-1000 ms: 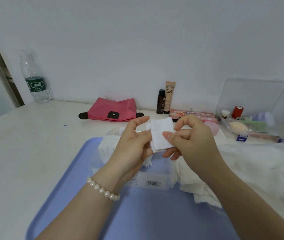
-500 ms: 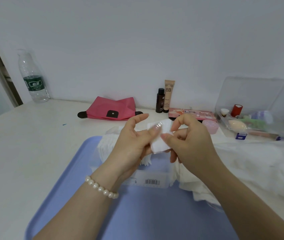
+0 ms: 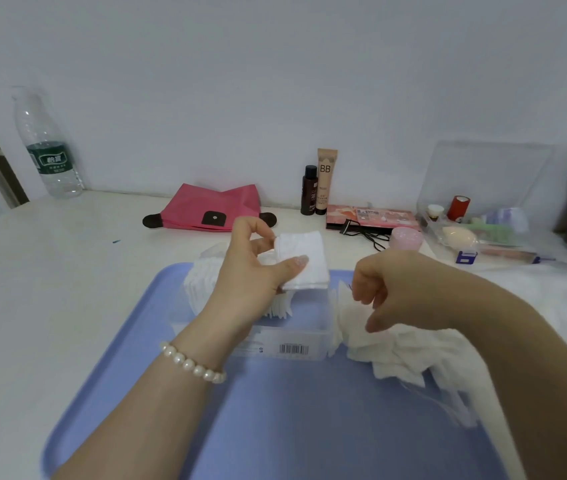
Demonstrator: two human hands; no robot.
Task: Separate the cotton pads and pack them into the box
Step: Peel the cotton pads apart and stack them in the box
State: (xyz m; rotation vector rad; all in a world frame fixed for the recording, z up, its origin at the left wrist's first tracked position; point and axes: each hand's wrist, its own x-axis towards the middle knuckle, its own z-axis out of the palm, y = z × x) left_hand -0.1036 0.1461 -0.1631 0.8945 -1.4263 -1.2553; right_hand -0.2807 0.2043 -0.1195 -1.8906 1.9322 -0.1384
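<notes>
Since a second ago, the right hand (image 3: pixel 389 289) is coming off the pad and dropping to the right, above the loose heap; the left hand (image 3: pixel 257 271) is keeping the pad alone.

Head view, items:

- Cotton pad stack (image 3: pixel 304 261): white, square, seemingly several layers thick. Left hand is pinching it between thumb and fingers, holding it raised over the box. Judged very light, soft and limp, with edges that fray; layers are likely clinging to one another. Best taken at a corner or edge, with a light pinch, peeling one layer at a time; a hard squeeze would crush it.
- Right hand: fingers are curling loosely downward. Whether a thin peeled layer is sitting between them cannot be told.
- Clear box (image 3: pixel 289 341): transparent, barcode label on the near wall, standing on the blue tray (image 3: pixel 275 427). A row of pads (image 3: pixel 202 285) is already standing on edge at its left end.
- Loose pad heap (image 3: pixel 399 348): crumpled white pieces lying just right of the box, partly on the tray.
- Pearl bracelet (image 3: pixel 192 362): sitting on the left wrist.
- Background: water bottle (image 3: pixel 50 150), pink pouch (image 3: pixel 212 209), BB tube (image 3: pixel 326 181), clear organiser (image 3: pixel 476 216) of cosmetics.
</notes>
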